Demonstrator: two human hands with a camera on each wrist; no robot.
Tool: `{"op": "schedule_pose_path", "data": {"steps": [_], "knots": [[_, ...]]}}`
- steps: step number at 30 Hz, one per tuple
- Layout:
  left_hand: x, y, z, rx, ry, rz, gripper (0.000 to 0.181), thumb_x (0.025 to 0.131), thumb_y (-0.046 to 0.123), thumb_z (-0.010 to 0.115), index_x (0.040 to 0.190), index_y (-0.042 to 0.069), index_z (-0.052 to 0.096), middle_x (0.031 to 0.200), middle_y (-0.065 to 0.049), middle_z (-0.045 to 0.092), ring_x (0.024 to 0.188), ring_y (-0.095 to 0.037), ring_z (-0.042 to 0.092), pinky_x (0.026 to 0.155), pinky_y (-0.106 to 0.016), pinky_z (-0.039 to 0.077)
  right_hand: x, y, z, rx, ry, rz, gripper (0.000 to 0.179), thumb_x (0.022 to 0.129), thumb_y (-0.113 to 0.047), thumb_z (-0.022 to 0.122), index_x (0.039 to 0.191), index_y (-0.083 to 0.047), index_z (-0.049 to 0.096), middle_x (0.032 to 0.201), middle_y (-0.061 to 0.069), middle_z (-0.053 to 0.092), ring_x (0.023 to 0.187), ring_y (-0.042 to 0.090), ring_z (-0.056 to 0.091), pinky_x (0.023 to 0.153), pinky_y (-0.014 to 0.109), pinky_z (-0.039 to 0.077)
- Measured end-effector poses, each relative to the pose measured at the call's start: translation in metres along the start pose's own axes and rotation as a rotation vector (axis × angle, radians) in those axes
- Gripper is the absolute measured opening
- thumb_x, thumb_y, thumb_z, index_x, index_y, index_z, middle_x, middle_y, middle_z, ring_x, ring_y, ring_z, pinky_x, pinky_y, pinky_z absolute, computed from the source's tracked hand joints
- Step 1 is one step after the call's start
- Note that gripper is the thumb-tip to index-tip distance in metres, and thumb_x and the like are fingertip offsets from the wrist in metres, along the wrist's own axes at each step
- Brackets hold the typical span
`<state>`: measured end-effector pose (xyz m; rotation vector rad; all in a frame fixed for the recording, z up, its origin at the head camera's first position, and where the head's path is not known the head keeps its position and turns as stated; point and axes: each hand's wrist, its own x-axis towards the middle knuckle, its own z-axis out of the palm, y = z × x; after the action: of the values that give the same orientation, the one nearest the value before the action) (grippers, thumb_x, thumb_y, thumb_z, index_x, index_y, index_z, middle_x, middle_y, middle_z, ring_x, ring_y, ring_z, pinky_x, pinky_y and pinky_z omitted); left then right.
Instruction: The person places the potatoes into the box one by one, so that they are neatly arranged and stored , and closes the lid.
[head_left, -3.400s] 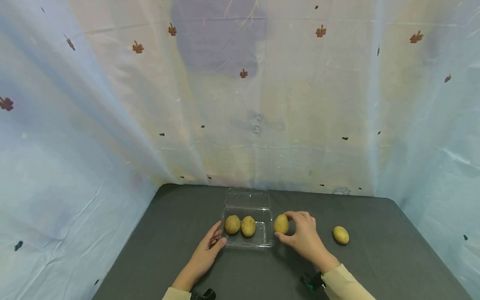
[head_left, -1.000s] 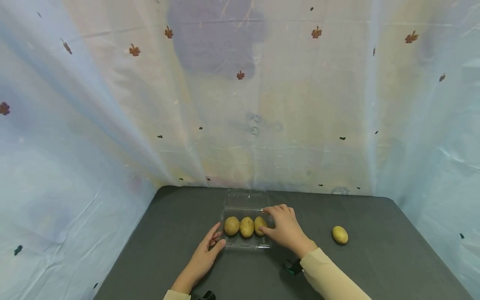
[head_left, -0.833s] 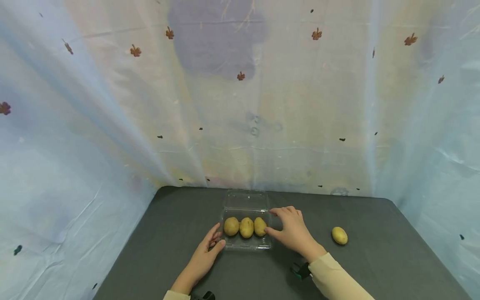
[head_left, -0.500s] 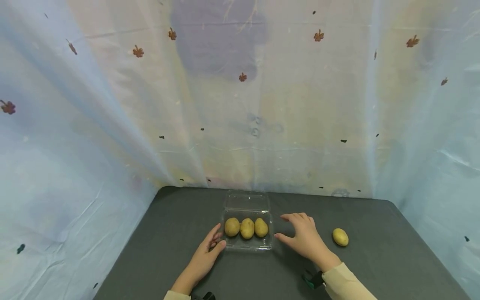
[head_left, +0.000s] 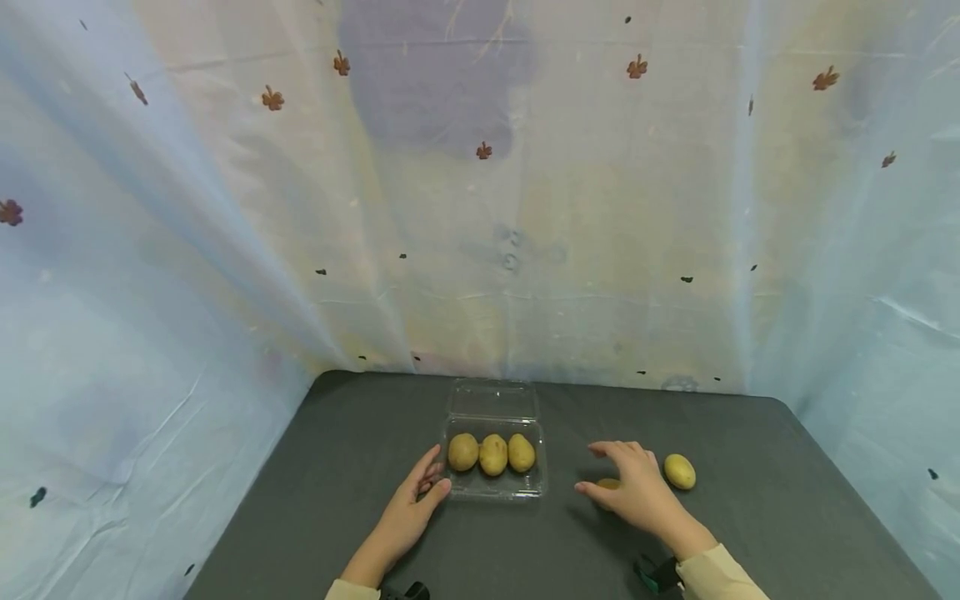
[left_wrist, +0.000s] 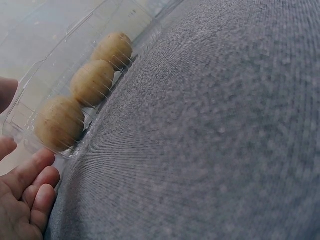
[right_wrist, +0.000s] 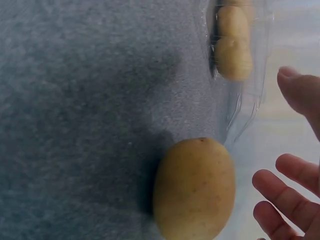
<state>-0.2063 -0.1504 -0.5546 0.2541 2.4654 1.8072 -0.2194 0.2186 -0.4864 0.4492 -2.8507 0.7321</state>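
Observation:
A clear plastic clamshell container point(head_left: 495, 493) stands with its lid point(head_left: 493, 398) tipped back. Three potatoes lie in a row inside it: left point(head_left: 462, 452), middle point(head_left: 493, 455), right point(head_left: 521, 452). My left hand point(head_left: 405, 512) rests at the container's left side, its fingertips point(left_wrist: 44, 157) right at the wall. Over a potato on the table point(head_left: 608, 482) hovers my right hand point(head_left: 637, 493), thumb and fingers spread with nothing held. In the head view the hand hides most of that potato. The right wrist view shows this potato point(right_wrist: 195, 190) whole, beside the fingers point(right_wrist: 282, 197).
One more potato point(head_left: 680, 472) lies on the dark grey table point(head_left: 495, 550), right of my right hand. Patterned plastic sheeting point(head_left: 600, 208) hangs behind the table and along both sides.
My right hand has set a third potato in the container, let go and moved right to above a potato on the table. The left hand has stayed at the container's side.

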Motion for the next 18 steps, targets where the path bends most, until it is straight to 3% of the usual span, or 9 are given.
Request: {"op": "schedule_pose_path", "data": {"steps": [18], "knots": [[-0.002, 0.004, 0.000, -0.010, 0.004, -0.022, 0.063, 0.099, 0.039, 0.055, 0.153, 0.027, 0.026, 0.146, -0.010, 0.044, 0.134, -0.029, 0.039, 0.109, -0.053, 0.028, -0.018, 0.021, -0.002, 0.046, -0.050, 0.030, 0.064, 0.076, -0.053, 0.078, 0.124, -0.015, 0.063, 0.115, -0.001, 0.063, 0.107, 0.023, 0.052, 0.092, 0.058, 0.038]]}}
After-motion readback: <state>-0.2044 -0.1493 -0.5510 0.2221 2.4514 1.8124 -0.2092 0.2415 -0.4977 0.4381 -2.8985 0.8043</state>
